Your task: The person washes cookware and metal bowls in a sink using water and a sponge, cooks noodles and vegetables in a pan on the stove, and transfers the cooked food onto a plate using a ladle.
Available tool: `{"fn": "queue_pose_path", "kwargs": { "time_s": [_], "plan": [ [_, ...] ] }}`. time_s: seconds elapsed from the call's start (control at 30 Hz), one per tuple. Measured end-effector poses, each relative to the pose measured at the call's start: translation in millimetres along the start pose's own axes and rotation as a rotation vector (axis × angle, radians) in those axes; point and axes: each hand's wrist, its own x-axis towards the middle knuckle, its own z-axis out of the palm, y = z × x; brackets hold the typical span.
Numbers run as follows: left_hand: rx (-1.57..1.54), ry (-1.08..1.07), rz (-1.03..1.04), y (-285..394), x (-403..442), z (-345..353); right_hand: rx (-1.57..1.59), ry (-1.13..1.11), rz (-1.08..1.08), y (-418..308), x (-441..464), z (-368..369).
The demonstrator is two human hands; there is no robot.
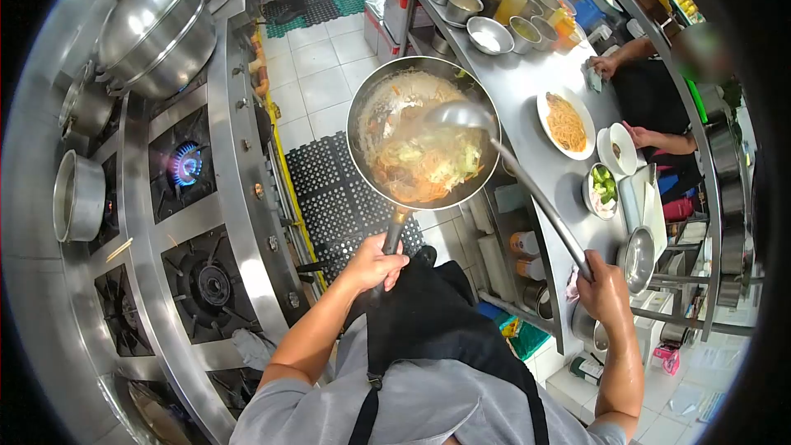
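Observation:
My left hand (375, 264) is closed round the dark handle of a frying pan (357, 151), which I hold up between the stove and the steel counter. Noodles with shredded vegetables (420, 156) lie in the pan, partly blurred by steam. My right hand (606, 290) grips the long metal handle of a ladle (540, 198). The ladle's bowl is over the food in the pan; whether it touches the food I cannot tell. To the right of the pan, a white oval plate (587, 122) of noodles rests on the counter.
On the left, a stove (140, 222) has a lit burner (188, 163), a large lidded steamer pot (156, 33) and an open pot (80, 198). The counter (527, 103) bears sauce bottles (512, 2), metal bowls and a vegetable bowl (604, 189). Across it stands another person (651, 95).

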Motion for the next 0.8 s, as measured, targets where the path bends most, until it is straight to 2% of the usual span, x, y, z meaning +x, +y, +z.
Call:
{"fn": "queue_pose_path", "kwargs": {
  "time_s": [0.13, 0.2, 0.3, 0.37, 0.5, 0.57, 0.7, 0.8],
  "plan": [
    [0.02, 0.036, 0.029, 3, 3, 4, 0.092, -0.047, 0.087, -13, -4, -6],
    [0.057, 0.016, 0.043, 7, 4, -1, -0.088, 0.154, -0.132, -12, -3, 3],
    [0.085, -0.036, 0.057, 14, 3, -7, -0.135, 0.135, -0.187, -22, 9, -3],
    [0.078, -0.033, 0.015, 20, 0, -5, -0.206, 0.11, -0.152, -15, 9, -8],
    [0.04, -0.027, 0.021, 17, 0, -2, -0.082, 0.097, -0.127, -1, -2, -6],
    [0.039, -0.022, 0.032, 16, 4, 0, -0.028, 0.045, -0.066, -5, -8, -3],
    [-0.014, 0.005, 0.036, 19, 13, 2, -0.073, -0.031, -0.085, -17, -34, -4],
    [-0.018, 0.013, 0.027, 21, 15, 2, 0.038, -0.098, -0.025, -38, -45, -17]
  ]
}}
